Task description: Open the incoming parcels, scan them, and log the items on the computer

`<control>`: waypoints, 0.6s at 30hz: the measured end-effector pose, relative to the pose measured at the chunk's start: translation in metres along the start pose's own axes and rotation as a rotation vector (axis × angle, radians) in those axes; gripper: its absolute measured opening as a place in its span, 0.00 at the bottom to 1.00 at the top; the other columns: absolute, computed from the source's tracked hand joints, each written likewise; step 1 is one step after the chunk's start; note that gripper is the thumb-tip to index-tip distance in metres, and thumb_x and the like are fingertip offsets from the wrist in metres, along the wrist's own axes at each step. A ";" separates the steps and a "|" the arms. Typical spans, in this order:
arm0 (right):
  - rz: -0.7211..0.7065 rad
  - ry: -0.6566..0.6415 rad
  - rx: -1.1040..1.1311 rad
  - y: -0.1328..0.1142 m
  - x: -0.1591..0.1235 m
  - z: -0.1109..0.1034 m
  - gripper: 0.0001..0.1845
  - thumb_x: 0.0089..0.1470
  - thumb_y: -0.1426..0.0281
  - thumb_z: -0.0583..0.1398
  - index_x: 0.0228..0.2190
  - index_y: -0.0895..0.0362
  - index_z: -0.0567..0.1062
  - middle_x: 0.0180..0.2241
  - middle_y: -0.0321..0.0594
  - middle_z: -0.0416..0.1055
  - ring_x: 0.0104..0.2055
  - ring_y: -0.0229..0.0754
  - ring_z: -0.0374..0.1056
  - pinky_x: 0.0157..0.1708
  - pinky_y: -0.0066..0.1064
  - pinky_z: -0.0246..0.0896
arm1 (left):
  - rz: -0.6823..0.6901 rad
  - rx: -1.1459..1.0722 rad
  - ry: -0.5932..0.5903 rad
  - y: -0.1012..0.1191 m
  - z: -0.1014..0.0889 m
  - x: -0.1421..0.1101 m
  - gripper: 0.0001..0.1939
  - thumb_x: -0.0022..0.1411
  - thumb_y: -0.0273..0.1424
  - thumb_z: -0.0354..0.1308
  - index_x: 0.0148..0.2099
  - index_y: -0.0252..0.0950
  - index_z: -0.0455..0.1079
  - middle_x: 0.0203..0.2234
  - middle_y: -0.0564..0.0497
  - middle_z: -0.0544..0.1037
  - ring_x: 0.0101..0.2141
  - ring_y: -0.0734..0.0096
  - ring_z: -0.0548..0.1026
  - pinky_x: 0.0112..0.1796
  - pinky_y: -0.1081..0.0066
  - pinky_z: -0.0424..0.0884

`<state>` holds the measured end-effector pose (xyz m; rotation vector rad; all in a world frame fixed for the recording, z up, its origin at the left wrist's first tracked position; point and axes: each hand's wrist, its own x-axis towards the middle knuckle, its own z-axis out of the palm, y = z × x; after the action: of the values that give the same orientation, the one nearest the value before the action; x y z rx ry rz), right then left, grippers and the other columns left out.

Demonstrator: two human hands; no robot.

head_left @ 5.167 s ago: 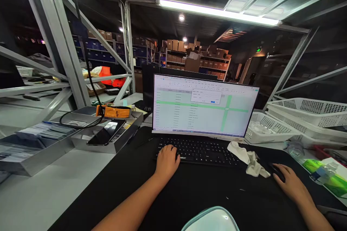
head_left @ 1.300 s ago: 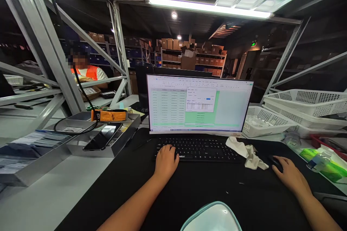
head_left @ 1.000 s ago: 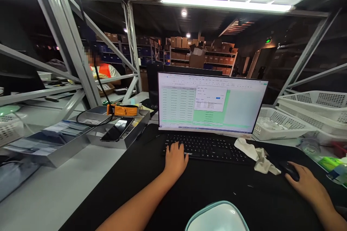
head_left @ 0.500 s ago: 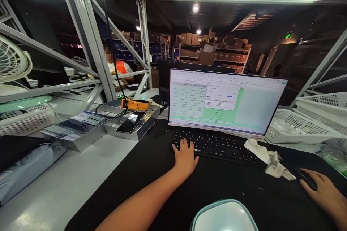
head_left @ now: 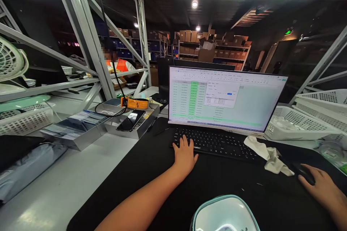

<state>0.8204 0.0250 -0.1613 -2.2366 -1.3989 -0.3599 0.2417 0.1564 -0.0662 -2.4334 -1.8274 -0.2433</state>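
My left hand (head_left: 184, 157) rests with its fingers spread at the left front edge of the black keyboard (head_left: 217, 143), fingertips on the lower keys. On the right, my right hand (head_left: 322, 184) is curved over a black computer mouse (head_left: 305, 175), which it partly covers. Behind the keyboard stands a monitor (head_left: 244, 112) showing a spreadsheet with a green column and a small dialog window. A crumpled pale cloth (head_left: 273, 158) lies between the keyboard and the mouse.
A black desk mat (head_left: 130, 184) covers the desk. At left are a grey box of cards (head_left: 78, 140), a phone (head_left: 131, 121) and an orange packet (head_left: 135, 103). White baskets (head_left: 300, 135) stand at right. A rounded white thing (head_left: 225, 216) is in front. A person in an orange vest (head_left: 121, 65) is behind.
On the monitor, the large green block has gone and a narrower green column shows farther left. Both hands stay in place; the view has shifted slightly.
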 end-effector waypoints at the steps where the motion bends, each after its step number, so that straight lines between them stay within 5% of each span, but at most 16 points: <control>1: -0.003 0.008 0.001 -0.001 0.000 -0.001 0.38 0.48 0.45 0.48 0.51 0.55 0.70 0.49 0.55 0.70 0.58 0.65 0.64 0.58 0.53 0.60 | -0.001 0.002 0.000 -0.001 -0.001 0.000 0.36 0.66 0.44 0.56 0.71 0.36 0.58 0.70 0.31 0.53 0.67 0.39 0.57 0.60 0.35 0.58; 18: 0.024 -0.007 -0.051 -0.018 -0.002 -0.013 0.41 0.48 0.46 0.46 0.53 0.61 0.68 0.51 0.61 0.69 0.60 0.67 0.61 0.61 0.52 0.58 | 0.011 -0.042 -0.003 -0.005 0.004 -0.003 0.36 0.66 0.44 0.55 0.71 0.33 0.57 0.71 0.28 0.51 0.68 0.38 0.54 0.62 0.34 0.51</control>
<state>0.8040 0.0231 -0.1471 -2.2954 -1.3803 -0.3840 0.2364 0.1555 -0.0710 -2.4719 -1.8279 -0.2795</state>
